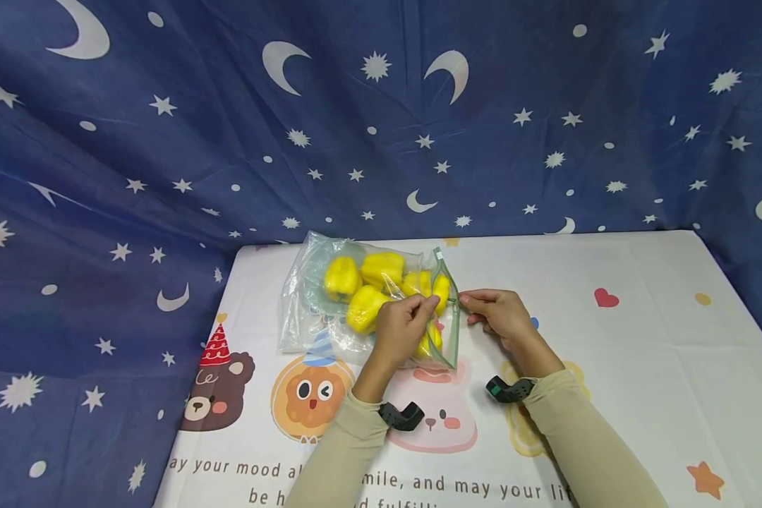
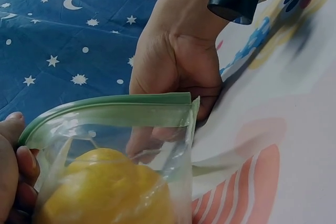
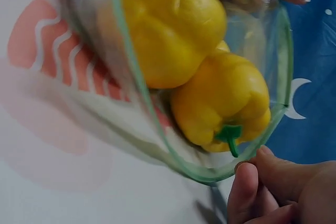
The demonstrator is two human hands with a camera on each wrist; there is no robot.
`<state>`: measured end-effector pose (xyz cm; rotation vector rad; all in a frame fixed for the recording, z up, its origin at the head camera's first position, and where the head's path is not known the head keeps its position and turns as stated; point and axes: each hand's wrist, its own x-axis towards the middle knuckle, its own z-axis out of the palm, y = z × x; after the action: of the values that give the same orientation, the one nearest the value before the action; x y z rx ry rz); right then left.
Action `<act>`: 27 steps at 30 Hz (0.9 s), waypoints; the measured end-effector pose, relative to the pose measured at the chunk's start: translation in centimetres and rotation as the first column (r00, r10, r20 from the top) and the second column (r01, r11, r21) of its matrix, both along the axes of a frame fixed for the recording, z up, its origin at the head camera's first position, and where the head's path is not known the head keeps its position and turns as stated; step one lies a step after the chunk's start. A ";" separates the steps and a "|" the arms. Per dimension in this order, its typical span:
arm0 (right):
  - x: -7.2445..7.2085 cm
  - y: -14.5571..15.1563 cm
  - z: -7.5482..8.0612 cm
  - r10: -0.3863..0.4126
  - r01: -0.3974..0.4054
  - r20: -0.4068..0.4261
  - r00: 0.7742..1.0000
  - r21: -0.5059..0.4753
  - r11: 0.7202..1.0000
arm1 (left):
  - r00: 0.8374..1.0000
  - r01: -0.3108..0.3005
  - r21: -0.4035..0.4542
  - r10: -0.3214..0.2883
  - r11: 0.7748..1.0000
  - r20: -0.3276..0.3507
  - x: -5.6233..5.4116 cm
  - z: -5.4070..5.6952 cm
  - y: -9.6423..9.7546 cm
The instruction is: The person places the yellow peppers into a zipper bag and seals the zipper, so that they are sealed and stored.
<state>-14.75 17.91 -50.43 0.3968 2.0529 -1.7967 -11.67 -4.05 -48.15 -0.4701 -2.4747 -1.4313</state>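
Note:
A clear zip bag (image 1: 305, 324) with a green rim lies on the table, holding several yellow bell peppers (image 1: 343, 278). In the right wrist view its mouth gapes, and a bell pepper (image 3: 220, 98) with a green stem sits just inside, beside another (image 3: 173, 30). My left hand (image 1: 406, 324), fingers curled, grips the near side of the bag by its mouth; part of this hand (image 2: 13, 171) shows at the left wrist view's edge. Thumb and forefinger of my right hand (image 1: 498, 315) pinch the green rim (image 3: 210, 174) on the right side.
A white tablecloth (image 1: 641, 381) with cartoon animals and lettering covers the table. Behind it and to the left hangs a dark blue curtain (image 1: 355, 127) with moons and stars. Each wrist wears a black band (image 1: 403, 417).

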 end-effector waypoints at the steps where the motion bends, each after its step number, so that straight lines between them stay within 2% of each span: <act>1: 0.0 0.1 0.0 -0.005 0.005 0.000 1.000 -0.020 1.000 | 1.000 0.001 -0.003 -0.001 1.000 0.001 0.0 0.0 0.0; 5: 0.0 0.5 0.0 -0.018 0.019 0.007 1.000 -0.115 0.993 | 1.000 0.010 -0.023 -0.010 1.000 0.014 0.0 0.2 -0.2; 9: 0.0 1.1 0.4 -0.013 0.017 0.023 1.000 -0.176 0.984 | 0.998 0.048 -0.101 -0.043 0.994 0.056 0.0 0.8 -0.4; 14: -0.5 1.9 1.1 -0.007 0.011 0.026 1.000 -0.162 0.987 | 0.987 0.138 -0.190 -0.118 0.972 0.113 0.1 2.1 -0.8; 19: -1.5 2.5 2.4 0.005 -0.001 0.031 0.999 -0.128 0.992 | 0.988 0.143 -0.236 -0.123 0.961 0.098 0.1 3.8 -1.3; 23: -2.5 2.8 3.6 0.028 -0.026 0.030 0.999 -0.052 0.998 | 0.988 0.128 -0.281 -0.099 0.951 0.115 -0.8 5.5 -1.9; 27: -3.4 2.7 4.3 0.046 -0.046 0.034 0.998 -0.018 0.999 | 0.985 0.124 -0.349 -0.072 0.929 0.157 -2.7 7.3 -2.6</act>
<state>-18.18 20.57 -46.14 0.3695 2.0057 -1.7676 -14.35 -6.61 -40.89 -0.5873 -2.8802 -1.0763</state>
